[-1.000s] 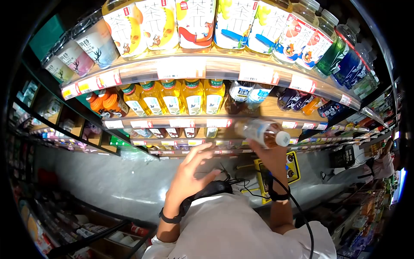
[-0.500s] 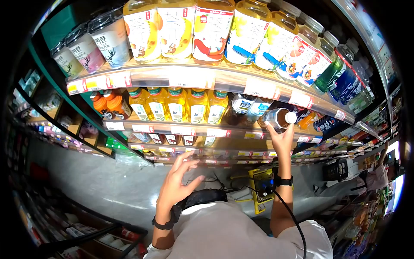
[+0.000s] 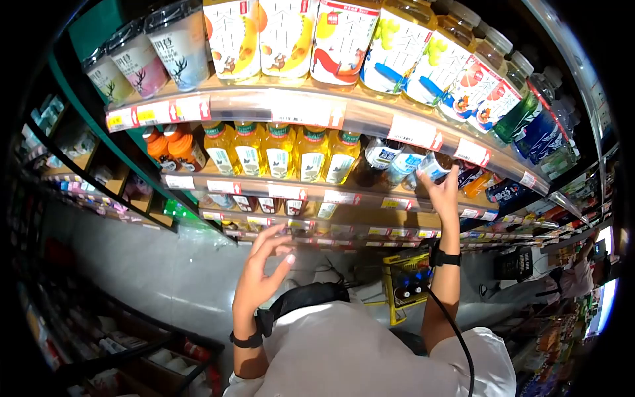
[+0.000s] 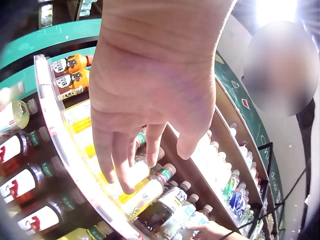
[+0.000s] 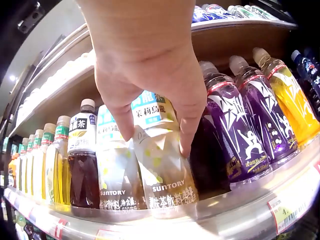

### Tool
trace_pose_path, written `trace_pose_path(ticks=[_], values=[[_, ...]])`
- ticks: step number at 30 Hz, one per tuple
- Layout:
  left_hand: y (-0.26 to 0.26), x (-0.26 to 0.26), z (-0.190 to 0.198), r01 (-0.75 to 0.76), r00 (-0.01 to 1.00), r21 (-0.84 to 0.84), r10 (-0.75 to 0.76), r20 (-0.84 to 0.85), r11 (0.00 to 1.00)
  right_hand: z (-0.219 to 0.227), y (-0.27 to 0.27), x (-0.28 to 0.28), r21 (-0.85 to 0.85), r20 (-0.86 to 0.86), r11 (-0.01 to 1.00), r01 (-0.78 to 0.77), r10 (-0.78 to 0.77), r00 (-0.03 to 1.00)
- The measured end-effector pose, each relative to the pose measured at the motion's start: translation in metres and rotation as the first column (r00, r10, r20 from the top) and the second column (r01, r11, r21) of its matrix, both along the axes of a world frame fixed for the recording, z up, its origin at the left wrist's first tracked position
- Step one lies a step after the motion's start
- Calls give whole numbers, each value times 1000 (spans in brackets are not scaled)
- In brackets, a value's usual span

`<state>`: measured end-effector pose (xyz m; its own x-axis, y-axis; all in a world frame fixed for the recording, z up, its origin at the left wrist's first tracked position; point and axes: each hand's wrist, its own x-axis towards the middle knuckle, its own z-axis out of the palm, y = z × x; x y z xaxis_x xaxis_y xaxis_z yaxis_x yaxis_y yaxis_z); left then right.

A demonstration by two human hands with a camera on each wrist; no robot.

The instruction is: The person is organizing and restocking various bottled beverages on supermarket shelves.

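Observation:
My right hand (image 3: 444, 198) grips a Suntory jasmine oolong tea bottle (image 5: 162, 165), thumb and fingers on either side of its upper part. The bottle stands nearly upright at the front of the second shelf, its cap hidden under the palm. Close on its left is a matching tea bottle (image 5: 117, 175), then a dark tea bottle (image 5: 83, 170). To its right, beyond a dark gap, are purple drink bottles (image 5: 237, 130). My left hand (image 3: 259, 274) hovers in front of the lower shelves with its fingers loosely bent, holding nothing.
Large fruit tea bottles (image 3: 284, 40) and lidded cups (image 3: 180, 56) line the shelf above. Yellow drink bottles (image 3: 279, 152) stand left of the oolong teas. A yellow basket (image 3: 390, 291) with bottles inside is on the floor. A cable (image 3: 456, 324) runs along my right arm.
My right hand has carried the tea bottle from a tilted pose before the shelf up into the row beside its match. My left hand has drifted left and slightly down.

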<state>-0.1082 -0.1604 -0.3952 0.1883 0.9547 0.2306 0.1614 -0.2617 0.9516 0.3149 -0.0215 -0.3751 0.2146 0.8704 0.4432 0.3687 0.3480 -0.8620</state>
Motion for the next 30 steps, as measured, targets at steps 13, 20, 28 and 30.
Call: trace_pose_path(ticks=[13, 20, 28, 30], values=[[5, 1, -14, -42, 999, -60, 44, 27, 997, 28, 2, -4, -267, 203, 954, 136, -82, 976], [9, -3, -8, -54, 999, -38, 54, -3, 998, -28, 8, 16, -180, 66, 983, -29, 41, 997], [1, -29, -18, -195, 981, -97, 195, -14, 976, -118, -39, -37, 282, -116, 946, 162, -133, 984], [-2, -37, -24, -226, 973, -142, 229, 6, 964, -154, -51, -52, -19, 102, 1000, 15, -13, 995]])
